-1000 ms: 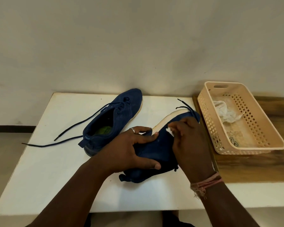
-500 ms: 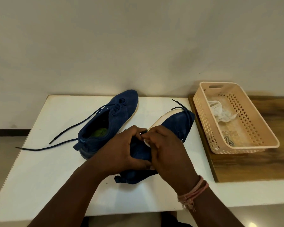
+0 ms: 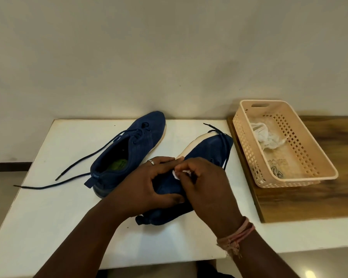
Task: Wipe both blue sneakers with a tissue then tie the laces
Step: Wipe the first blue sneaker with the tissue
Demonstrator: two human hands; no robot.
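Two blue sneakers lie on a white table (image 3: 48, 217). The left sneaker (image 3: 129, 151) stands upright with its dark laces (image 3: 68, 173) untied and trailing left. The right sneaker (image 3: 205, 151) lies tilted on its side, white sole facing left. My left hand (image 3: 149, 189) grips this sneaker's heel end from the left. My right hand (image 3: 207, 189) presses a small white tissue (image 3: 177, 174) against the sneaker's side; most of the tissue is hidden under my fingers.
A peach plastic basket (image 3: 313, 157) sits on a wooden board (image 3: 309, 201) at the right, holding crumpled white tissue (image 3: 267, 139). The wall runs right behind the table. Laces of the right sneaker (image 3: 223, 141) hang near the basket.
My right hand slid with the tissue from the sneaker's toe end back toward the middle, close to my left hand. The left hand keeps its hold on the sneaker.
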